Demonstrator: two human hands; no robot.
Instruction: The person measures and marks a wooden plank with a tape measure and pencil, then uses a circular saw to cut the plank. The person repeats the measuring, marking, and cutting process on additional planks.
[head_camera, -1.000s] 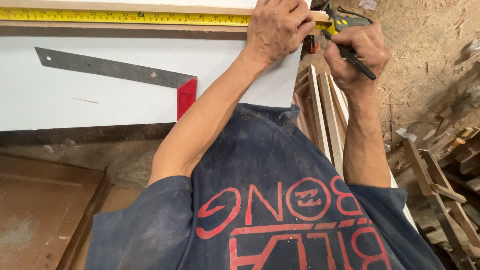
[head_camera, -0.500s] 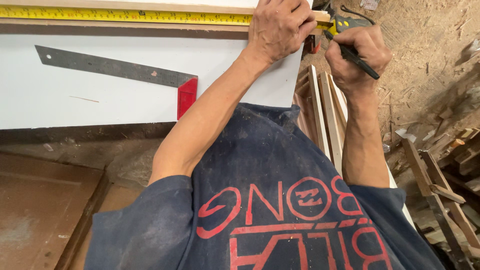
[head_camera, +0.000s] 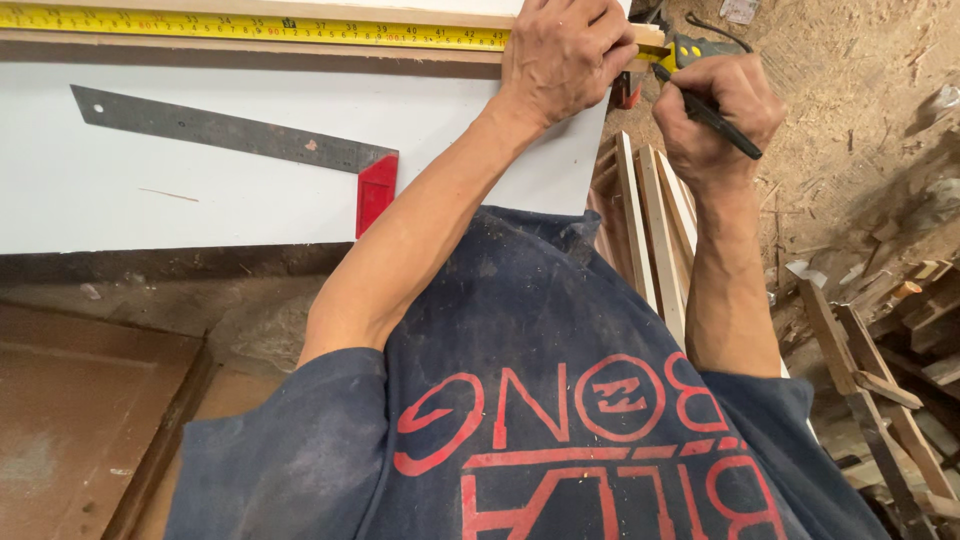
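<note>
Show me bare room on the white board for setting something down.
Free: the white board below the square, and between it and the tape measure. Crowded: the right end, with the left hand, right hand and pen.

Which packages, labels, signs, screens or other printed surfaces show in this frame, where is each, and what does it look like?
No packages, signs or screens.
Yellow steel tape measure blade: stretched along the wooden strip at the top edge, dark printed scale with some red marks, pinned by the left hand.
Dark blue T-shirt: bottom centre, on the person, red outlined lettering and a round emblem.
Right hand: holds a black marker pen beside the tape's end.
</note>
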